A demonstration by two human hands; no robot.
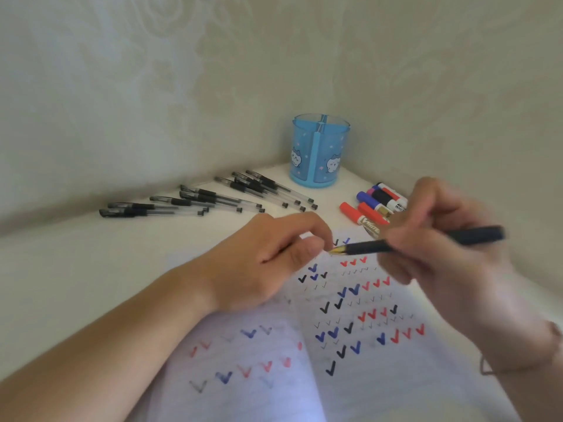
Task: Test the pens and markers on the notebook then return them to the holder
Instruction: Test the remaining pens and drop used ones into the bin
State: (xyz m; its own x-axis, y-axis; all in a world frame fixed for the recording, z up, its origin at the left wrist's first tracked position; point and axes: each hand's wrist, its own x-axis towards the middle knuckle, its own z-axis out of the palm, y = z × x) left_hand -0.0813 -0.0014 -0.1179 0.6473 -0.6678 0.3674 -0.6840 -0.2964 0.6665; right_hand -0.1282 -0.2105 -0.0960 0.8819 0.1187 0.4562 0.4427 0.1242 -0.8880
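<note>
Notebook (304, 376) lies open nearest the viewer, pages covered in red, blue and black check marks. Left hand (274, 260) rests on the left page, knuckles up, fingers loosely curled, thumb and forefinger close together right beside the pen's tip; cannot tell whether they pinch anything. Right hand (438, 239) grips a dark pen (396, 245) by the barrel, held nearly level just above the right page, gold tip pointing toward the left hand. Hands close, not touching. Beyond the right hand, markers (373, 205) lie bunched on the white table (61, 269): red, blue, black caps. To the left, black gel pens (213, 197) fanned out near the wall. Farthest back, in the corner, blue holder (318, 150) stands upright with cat pictures.
</note>
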